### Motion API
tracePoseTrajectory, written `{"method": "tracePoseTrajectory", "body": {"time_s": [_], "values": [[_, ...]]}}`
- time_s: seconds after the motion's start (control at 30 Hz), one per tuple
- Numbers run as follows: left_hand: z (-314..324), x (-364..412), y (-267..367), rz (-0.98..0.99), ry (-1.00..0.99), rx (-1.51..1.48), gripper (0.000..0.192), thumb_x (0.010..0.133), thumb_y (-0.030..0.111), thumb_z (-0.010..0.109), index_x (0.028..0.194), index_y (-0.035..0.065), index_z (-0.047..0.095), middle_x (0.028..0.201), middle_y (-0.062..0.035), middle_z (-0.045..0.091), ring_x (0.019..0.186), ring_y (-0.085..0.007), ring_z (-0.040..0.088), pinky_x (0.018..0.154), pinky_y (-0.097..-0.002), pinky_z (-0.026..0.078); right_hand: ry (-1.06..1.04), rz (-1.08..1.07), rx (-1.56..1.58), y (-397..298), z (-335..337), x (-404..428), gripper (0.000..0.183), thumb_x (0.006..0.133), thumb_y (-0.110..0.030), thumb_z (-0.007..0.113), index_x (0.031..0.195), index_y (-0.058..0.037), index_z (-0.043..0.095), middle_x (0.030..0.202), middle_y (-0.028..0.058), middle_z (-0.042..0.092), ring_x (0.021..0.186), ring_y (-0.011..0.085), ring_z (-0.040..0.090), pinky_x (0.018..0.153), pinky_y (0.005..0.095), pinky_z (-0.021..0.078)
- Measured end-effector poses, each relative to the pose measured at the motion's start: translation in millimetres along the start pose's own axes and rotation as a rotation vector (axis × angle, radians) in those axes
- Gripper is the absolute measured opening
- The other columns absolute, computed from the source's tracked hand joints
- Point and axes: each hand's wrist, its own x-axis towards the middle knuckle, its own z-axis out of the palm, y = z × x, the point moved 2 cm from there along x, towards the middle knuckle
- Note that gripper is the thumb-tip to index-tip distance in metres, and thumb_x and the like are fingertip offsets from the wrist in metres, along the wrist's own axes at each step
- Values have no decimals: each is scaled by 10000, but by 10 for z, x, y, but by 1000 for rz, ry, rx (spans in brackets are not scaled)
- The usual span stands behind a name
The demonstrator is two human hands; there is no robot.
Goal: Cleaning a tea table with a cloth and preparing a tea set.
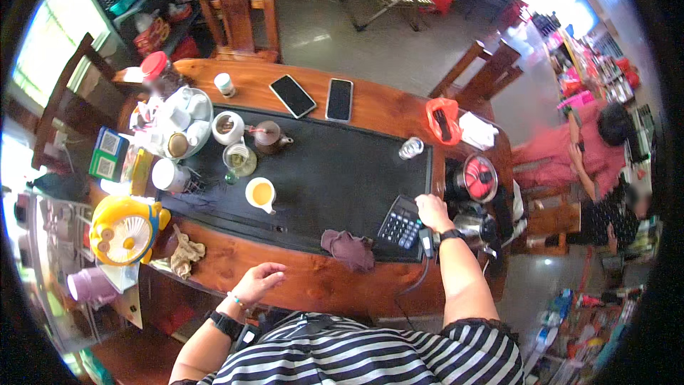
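Observation:
My right hand (434, 213) rests at the upper right edge of a black desk calculator (401, 223), its fingers curled; whether it grips the calculator cannot be told. My left hand (263, 279) hovers by the near edge of the wooden table (315, 278), empty, with fingers slightly bent and apart. Between the hands a crumpled dark purple cloth (348, 249) lies across the edge of the black tea tray (331, 171). A white pitcher (261, 195) of yellow-orange tea stands on the tray, with a teapot (269, 136) and a glass pitcher (240, 159) behind it.
Two smartphones (292, 96) lie at the far edge. A yellow fan (125, 231) and a plate of white cups (203, 136) stand at the left. On the right are a small glass (411, 148), a red plastic bag (443, 122) and a metal kettle (474, 227). People sit beyond.

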Motion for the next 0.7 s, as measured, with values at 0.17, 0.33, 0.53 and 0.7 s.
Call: {"method": "tracePoseTrajectory", "body": {"time_s": [0.17,0.33,0.53,0.7], "values": [[351,208,201,120,-37,135,324,916,236,593,1162,27,604,1044,-53,652,951,-122,595,872,-272,468,135,-282,32,51,-86,-21,141,831,-75,492,896,-22,605,905,195,602,856,390,599,750,462,488],[566,299,438,148,-25,166,367,922,277,590,1212,52,582,1096,-68,646,1001,-135,590,906,-289,466,241,-346,223,-678,-707,-61,108,875,-76,502,912,-1,570,905,206,570,852,416,571,727,458,470],[556,300,547,277,37,95,492,936,328,527,1344,60,459,1202,-139,611,1103,-222,571,958,-334,442,129,-616,508,-1806,-818,-343,117,879,-48,495,915,37,566,850,208,573,805,373,578,717,401,466],[3,2,315,259,-23,66,418,942,290,517,1298,71,520,1108,-49,640,994,-149,582,876,-306,470,-6,-656,646,-2565,-540,-428,118,886,-57,499,911,31,574,836,176,591,768,319,594,692,360,471]]}}
